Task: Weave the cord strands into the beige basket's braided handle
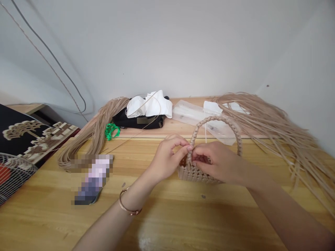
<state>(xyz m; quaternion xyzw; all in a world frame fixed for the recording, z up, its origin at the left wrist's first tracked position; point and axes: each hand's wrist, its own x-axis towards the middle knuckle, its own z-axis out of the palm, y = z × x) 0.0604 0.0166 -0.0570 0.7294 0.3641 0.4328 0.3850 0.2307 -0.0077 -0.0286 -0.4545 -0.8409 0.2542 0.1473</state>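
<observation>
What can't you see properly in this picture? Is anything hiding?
In the head view:
The inside of the woven basket: hidden by the left hand and right hand.
The object on the table: blurred into coloured squares, so what it is cannot be told.
The black bag: partly covered by white tissue.
The pale strands: cut off by the right edge.
The wire grille: cut off by the left edge.

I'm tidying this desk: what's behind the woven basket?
A clear plastic bag and white paper lie behind the woven basket. The left hand and right hand hide its inside.
</observation>
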